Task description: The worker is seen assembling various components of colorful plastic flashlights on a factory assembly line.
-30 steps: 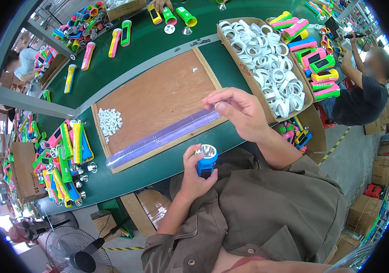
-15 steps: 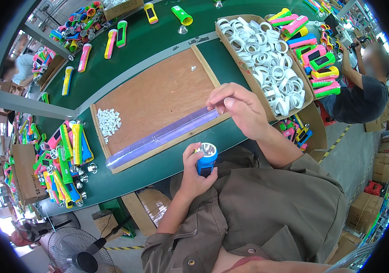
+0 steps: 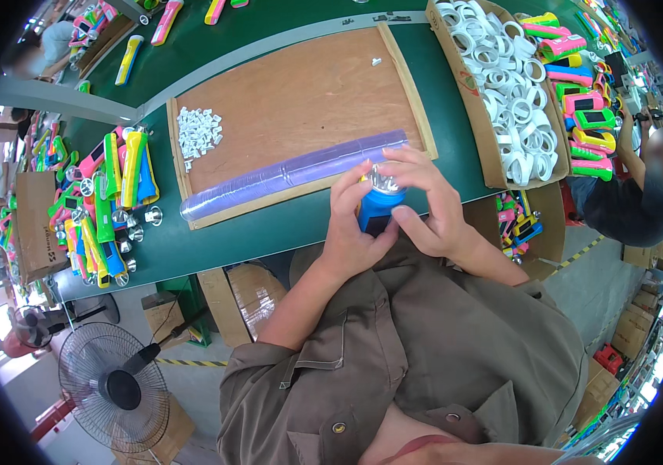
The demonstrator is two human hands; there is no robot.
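Observation:
In front of my chest, my left hand (image 3: 349, 231) is wrapped round a blue flashlight (image 3: 379, 204), its head pointing up. A shiny silver reflector (image 3: 385, 180) shows in the open head. My right hand (image 3: 442, 211) curls over the same head, fingertips at the rim and thumb against the blue side. Whether a thin clear piece sits between those fingertips cannot be made out. Just beyond both hands lies a long, translucent purple roll (image 3: 293, 172), along the near edge of a wood-framed board (image 3: 300, 101).
Small white plastic parts (image 3: 199, 132) are heaped on the board's left. A carton (image 3: 463, 85) of white rings (image 3: 514, 108) stands at right, beside colourful flashlight bodies (image 3: 591, 120). More flashlights (image 3: 122, 182) pile up at left. A fan (image 3: 122, 387) stands lower left; another person (image 3: 626, 205) sits far right.
My right hand has come from the purple roll's right end down to the flashlight's head. My left hand has raised the flashlight slightly, and the whole view has shifted.

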